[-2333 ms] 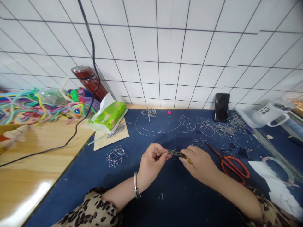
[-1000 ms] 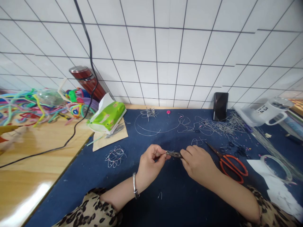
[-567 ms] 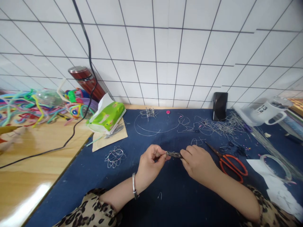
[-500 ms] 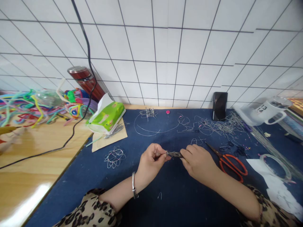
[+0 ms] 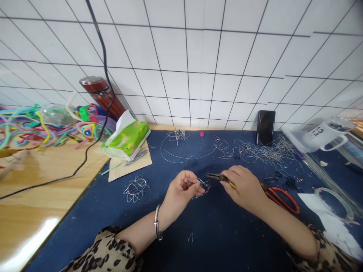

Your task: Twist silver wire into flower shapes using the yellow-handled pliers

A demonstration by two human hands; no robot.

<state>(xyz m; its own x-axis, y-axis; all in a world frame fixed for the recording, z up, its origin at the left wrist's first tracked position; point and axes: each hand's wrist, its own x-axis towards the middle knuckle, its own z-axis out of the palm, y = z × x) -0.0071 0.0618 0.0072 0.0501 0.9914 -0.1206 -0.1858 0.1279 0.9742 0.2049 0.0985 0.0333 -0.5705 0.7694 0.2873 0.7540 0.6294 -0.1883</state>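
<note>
My left hand (image 5: 183, 190), with a silver bracelet at its wrist, pinches a small piece of bent silver wire (image 5: 204, 186) between thumb and fingers. Part of that wire piece is hidden by the fingertips. To its right, my right hand (image 5: 241, 185) is closed around pliers (image 5: 217, 176) with yellow on the handle. The pliers' dark jaws point left and are apart from the wire piece, just above and right of it. A flower-like loop of wire (image 5: 136, 188) lies on the dark blue cloth (image 5: 227, 234) left of my left hand.
Orange-handled scissors (image 5: 283, 200) lie beside my right forearm. Tangled wire (image 5: 266, 151), a phone (image 5: 265, 127) and a white mug (image 5: 329, 134) are at the back right. A green tissue pack (image 5: 129, 139), red flask (image 5: 103, 96) and colourful pipe cleaners (image 5: 48, 128) are at the left.
The pliers have come off the wire piece, and my right hand has moved up and right with them. My left hand still pinches the wire. The view has shifted slightly.
</note>
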